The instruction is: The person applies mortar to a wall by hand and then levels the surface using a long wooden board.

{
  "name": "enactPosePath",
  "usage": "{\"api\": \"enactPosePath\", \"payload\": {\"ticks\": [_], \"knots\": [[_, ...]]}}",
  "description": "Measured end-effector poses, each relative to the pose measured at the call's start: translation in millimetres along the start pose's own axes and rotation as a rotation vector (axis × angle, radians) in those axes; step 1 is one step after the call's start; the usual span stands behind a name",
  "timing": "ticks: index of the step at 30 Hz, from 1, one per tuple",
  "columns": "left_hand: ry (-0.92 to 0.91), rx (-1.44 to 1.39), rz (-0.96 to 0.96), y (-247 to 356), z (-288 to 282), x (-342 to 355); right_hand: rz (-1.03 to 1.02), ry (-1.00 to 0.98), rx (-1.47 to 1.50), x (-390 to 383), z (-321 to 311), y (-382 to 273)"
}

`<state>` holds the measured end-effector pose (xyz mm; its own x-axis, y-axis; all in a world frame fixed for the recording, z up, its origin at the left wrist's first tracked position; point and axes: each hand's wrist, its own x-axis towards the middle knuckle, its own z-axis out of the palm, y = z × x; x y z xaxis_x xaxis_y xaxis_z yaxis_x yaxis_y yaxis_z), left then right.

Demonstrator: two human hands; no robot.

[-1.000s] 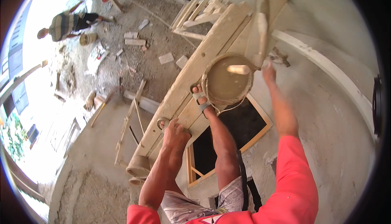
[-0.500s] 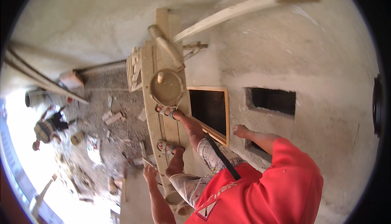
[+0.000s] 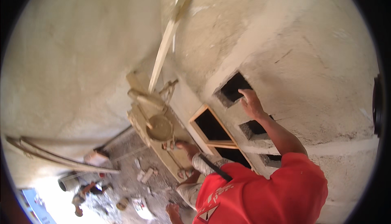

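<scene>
My right hand (image 3: 252, 105) is raised at the wall, fingers apart and nothing visible in it. Its fingertips overlap the lower edge of a dark rectangular opening (image 3: 235, 86); whether they touch it I cannot tell. Low down, my left hand (image 3: 173, 212) is beside my leg, small and blurred, and its grip is unclear. My sandalled feet stand on a wooden plank platform (image 3: 173, 157). Just beyond them sits a round bucket (image 3: 165, 132) of greyish mix with a handle sticking out. A mortar-coated, roughly cylindrical thing (image 3: 147, 100) lies past the bucket.
A long wooden board (image 3: 163, 55) leans in the corner. Along the right wall are wood-framed openings (image 3: 211, 126) and another rough hole (image 3: 255, 129). Below the platform, the rubble-strewn floor (image 3: 130, 159) holds brick pieces and a white sack (image 3: 142, 208). Another person (image 3: 83, 195) is down at left.
My right hand has risen from beside the wooden frame to the higher wall opening. The view has swung round toward the right wall, and my left hand now shows near the lower edge.
</scene>
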<state>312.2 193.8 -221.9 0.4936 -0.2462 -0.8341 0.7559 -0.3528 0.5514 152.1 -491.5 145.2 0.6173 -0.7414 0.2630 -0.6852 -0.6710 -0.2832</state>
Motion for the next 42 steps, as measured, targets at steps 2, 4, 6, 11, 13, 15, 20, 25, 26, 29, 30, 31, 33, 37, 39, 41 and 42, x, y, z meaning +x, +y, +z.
{"api": "enactPosePath", "payload": {"ticks": [2, 4, 6, 11, 13, 15, 20, 25, 26, 29, 30, 31, 33, 37, 39, 41, 42], "knots": [[-0.017, 0.01, -0.016, 17, 4, 20, -0.053, 0.191, -0.099, 13, -70, 4], [0.012, 0.026, -0.066, 43, -1, 38, -0.13, 0.415, -0.178, 42, -122, -17], [0.023, 0.098, -0.065, 72, 38, 64, -0.142, 0.595, -0.332, 55, -186, -29], [-0.07, 0.185, 0.054, 164, 149, 100, -0.049, 0.876, -0.673, 45, -322, -43], [-0.133, 0.203, 0.106, 200, 190, 97, -0.014, 0.92, -0.711, 37, -356, -32], [-0.187, 0.21, 0.154, 229, 227, 88, 0.051, 0.955, -0.86, 30, -377, -16], [-0.263, 0.218, 0.209, 264, 273, 66, 0.035, 0.955, -0.929, 36, -384, 0], [-0.259, 0.209, 0.194, 269, 280, 49, 0.022, 0.978, -0.863, 40, -383, -2], [-0.25, 0.206, 0.185, 269, 277, 46, 0.012, 0.984, -0.862, 41, -384, -3], [-0.215, 0.196, 0.152, 263, 260, 34, 0.012, 0.977, -0.866, 34, -386, -7], [-0.205, 0.187, 0.139, 260, 256, 33, 0.013, 0.97, -0.868, 33, -386, -6], [-0.193, 0.189, 0.127, 256, 248, 30, 0.02, 0.969, -0.874, 32, -387, -6], [-0.169, 0.176, 0.106, 250, 233, 27, 0.039, 0.949, -0.879, 30, -384, -5], [-0.114, 0.134, 0.072, 227, 190, 20, 0.108, 0.886, -0.923, 33, -380, 4], [-0.091, 0.088, 0.086, 215, 165, 13, 0.124, 0.88, -0.94, 39, -382, 8], [-0.082, 0.034, 0.105, 207, 140, 5, 0.141, 0.896, -0.968, 44, -383, 16], [-0.092, 0.01, 0.123, 205, 129, 4, 0.14, 0.895, -1.004, 46, -386, 14]]}}
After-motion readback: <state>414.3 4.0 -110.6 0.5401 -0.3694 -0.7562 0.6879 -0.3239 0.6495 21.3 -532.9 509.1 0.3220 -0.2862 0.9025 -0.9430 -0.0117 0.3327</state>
